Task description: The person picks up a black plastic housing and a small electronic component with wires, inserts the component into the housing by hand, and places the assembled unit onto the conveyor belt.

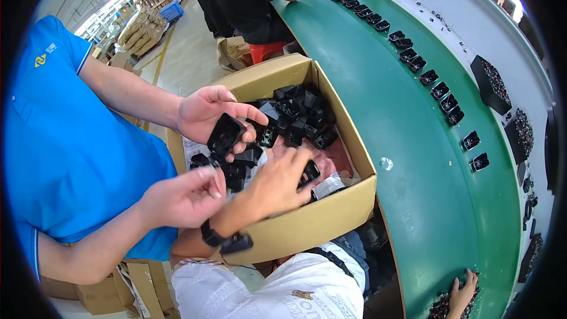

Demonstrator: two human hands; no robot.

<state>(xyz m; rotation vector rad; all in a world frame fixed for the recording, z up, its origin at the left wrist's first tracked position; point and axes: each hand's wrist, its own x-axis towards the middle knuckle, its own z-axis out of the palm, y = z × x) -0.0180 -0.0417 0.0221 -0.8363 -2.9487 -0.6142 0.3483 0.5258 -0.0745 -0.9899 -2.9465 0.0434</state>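
My left hand (277,182), with a dark band on its wrist, reaches into a cardboard box (319,220), its fingers around a black plastic housing (309,172). The hand is slightly blurred. More black housings (292,112) are heaped in the box. At the lower right, my right hand (464,293) rests over a pile of small dark parts (440,307), thumb and fingers apart. A person in a blue shirt stands to my left. One of that person's hands (207,112) holds an open black housing (225,134); the other is beside it, fingers curled.
A green worktable (413,201) curves along my right, carrying a row of open black housings (440,90). Black bins (491,85) of small parts stand along its far edge. Another person in black sits at the far end on a red stool (264,52). Flattened cardboard (100,295) lies lower left.
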